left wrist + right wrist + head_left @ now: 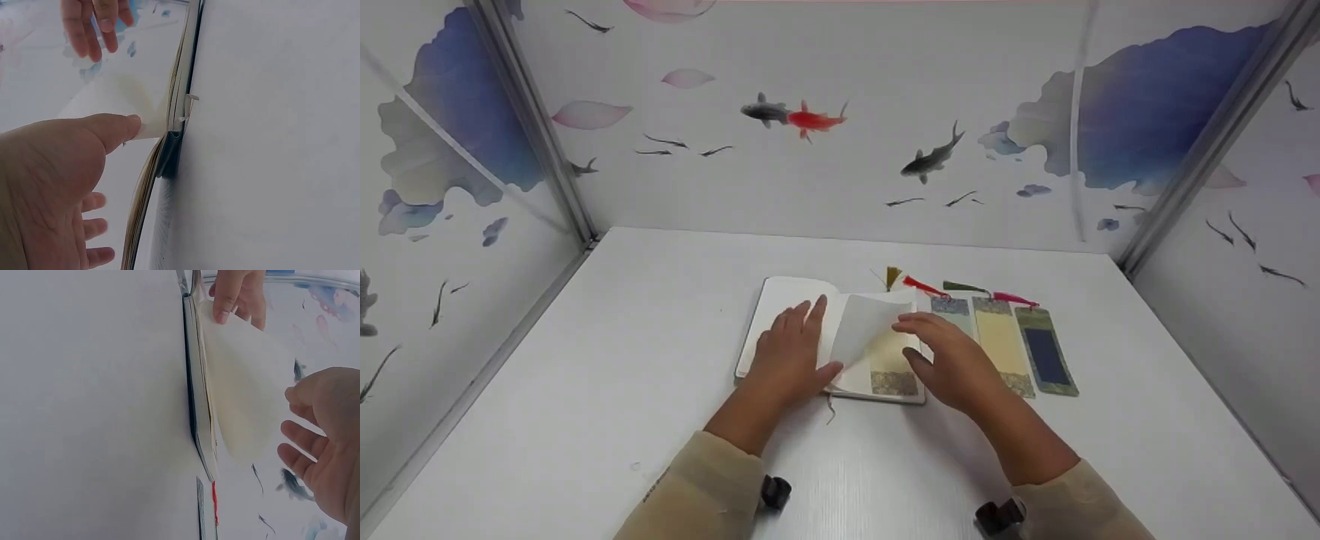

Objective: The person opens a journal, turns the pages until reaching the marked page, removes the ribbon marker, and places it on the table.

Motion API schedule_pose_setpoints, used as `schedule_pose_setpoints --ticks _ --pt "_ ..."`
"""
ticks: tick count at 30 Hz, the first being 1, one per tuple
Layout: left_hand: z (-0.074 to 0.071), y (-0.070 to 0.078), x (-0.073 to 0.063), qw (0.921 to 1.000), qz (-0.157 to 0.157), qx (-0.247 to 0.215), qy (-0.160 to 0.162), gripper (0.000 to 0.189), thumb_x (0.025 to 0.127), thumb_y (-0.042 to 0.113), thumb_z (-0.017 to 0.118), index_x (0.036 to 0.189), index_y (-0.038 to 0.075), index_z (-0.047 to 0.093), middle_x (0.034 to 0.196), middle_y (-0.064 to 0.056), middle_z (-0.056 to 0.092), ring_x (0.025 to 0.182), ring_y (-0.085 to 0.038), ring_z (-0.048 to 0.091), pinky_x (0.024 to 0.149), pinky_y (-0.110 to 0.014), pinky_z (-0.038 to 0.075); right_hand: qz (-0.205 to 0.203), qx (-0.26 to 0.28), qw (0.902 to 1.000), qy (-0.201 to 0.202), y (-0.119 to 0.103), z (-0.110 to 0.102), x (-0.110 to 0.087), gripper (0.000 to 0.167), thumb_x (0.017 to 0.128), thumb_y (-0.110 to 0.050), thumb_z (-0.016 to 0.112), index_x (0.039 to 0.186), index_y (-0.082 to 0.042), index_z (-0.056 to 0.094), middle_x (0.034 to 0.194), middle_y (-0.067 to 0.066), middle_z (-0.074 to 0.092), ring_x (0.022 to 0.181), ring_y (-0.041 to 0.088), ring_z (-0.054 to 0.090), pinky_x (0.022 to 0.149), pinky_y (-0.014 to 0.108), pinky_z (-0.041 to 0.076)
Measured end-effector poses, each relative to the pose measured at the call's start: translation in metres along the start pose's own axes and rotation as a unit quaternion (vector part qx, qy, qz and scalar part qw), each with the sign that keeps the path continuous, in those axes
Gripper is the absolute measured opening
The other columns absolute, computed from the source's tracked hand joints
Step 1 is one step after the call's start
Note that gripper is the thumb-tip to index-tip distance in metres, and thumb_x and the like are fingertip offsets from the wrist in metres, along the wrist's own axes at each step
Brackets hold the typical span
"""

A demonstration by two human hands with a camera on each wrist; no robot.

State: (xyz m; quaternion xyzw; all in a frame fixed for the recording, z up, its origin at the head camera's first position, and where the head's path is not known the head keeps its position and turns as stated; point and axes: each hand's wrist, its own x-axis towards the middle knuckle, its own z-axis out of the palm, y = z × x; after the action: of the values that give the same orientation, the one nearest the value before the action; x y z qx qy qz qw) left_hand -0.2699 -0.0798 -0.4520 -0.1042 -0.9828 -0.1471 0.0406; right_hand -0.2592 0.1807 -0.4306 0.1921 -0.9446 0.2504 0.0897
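Note:
An open notebook (780,296) lies on the white table, with one page (871,319) lifted and curving up from its right half. Beneath that page shows a bookmark (894,384) with a patterned lower band. My left hand (791,349) lies over the left page with straight fingers, its thumb at the foot of the raised page near the fold. Close to the page's free edge, my right hand (956,360) hovers with loosely bent fingers; in the right wrist view its fingertips (287,453) are apart from the page (247,377).
Right of the notebook lie a grey-blue bookmark (952,309), a yellow bookmark (1001,341) and a green bookmark with a navy panel (1046,360). Coloured tassels extend behind them, including a red tassel (924,286). A thin ribbon (831,409) hangs from the notebook. Printed walls (840,202) enclose the table.

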Motion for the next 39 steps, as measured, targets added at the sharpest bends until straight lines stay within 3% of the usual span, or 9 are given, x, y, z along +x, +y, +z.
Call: schedule_pose_setpoints --ticks 8,15,21,27,36,39 --pt "-0.002 0.002 -0.001 0.9972 0.025 0.03 0.063 0.121 0.09 0.05 0.085 0.174 0.029 0.001 0.183 -0.01 -0.003 0.169 -0.039 0.008 0.132 -0.064 0.024 0.057 0.007 0.9947 -0.086 0.002 0.002 0.008 0.05 0.103 -0.03 0.073 0.151 -0.023 0.062 0.163 0.0 0.054 0.156 0.031 0.047 0.124 0.058 0.043" --pt "-0.01 0.007 -0.004 0.9917 0.05 0.086 0.081 0.12 0.087 0.044 0.089 0.173 0.037 0.006 0.183 -0.005 -0.006 0.17 -0.036 0.0 0.133 -0.066 0.019 0.058 -0.011 0.9891 -0.135 0.009 0.007 0.026 0.052 0.104 -0.036 0.07 0.153 -0.02 0.06 0.164 0.007 0.054 0.157 0.034 0.046 0.128 0.058 0.038" --pt "-0.01 0.008 -0.005 0.9914 0.039 0.112 0.055 0.102 0.09 0.045 0.087 0.171 0.037 0.025 0.184 -0.004 0.005 0.171 -0.034 0.0 0.133 -0.069 0.013 0.1 -0.043 0.9777 -0.179 0.01 0.018 0.048 0.061 0.102 -0.047 0.069 0.158 -0.026 0.055 0.169 0.006 0.047 0.16 0.034 0.041 0.129 0.061 0.035" --pt "-0.007 0.004 -0.004 0.9928 0.015 0.118 0.018 0.084 0.093 0.05 0.082 0.165 0.034 0.043 0.18 -0.005 0.025 0.17 -0.034 0.01 0.131 -0.073 0.012 0.088 -0.091 0.9744 -0.186 0.01 0.03 0.062 0.067 0.102 -0.051 0.068 0.161 -0.025 0.051 0.172 0.007 0.043 0.161 0.034 0.038 0.13 0.06 0.033" --pt "-0.003 -0.004 -0.002 0.998 -0.004 0.044 -0.044 0.07 0.099 0.047 0.075 0.162 0.031 0.048 0.177 -0.007 0.032 0.168 -0.036 0.02 0.131 -0.063 0.026 0.103 -0.085 0.973 -0.188 0.007 0.038 0.063 0.072 0.1 -0.056 0.069 0.164 -0.036 0.043 0.176 0.002 0.036 0.164 0.035 0.032 0.129 0.067 0.03" --pt "-0.003 -0.006 -0.004 0.9972 -0.005 0.017 -0.072 0.061 0.104 0.043 0.069 0.161 0.031 0.051 0.177 -0.008 0.032 0.167 -0.037 0.023 0.131 -0.062 0.029 0.086 -0.09 0.9738 -0.191 0.006 0.039 0.062 0.071 0.101 -0.054 0.067 0.165 -0.035 0.042 0.175 0.005 0.036 0.163 0.037 0.032 0.129 0.067 0.03"
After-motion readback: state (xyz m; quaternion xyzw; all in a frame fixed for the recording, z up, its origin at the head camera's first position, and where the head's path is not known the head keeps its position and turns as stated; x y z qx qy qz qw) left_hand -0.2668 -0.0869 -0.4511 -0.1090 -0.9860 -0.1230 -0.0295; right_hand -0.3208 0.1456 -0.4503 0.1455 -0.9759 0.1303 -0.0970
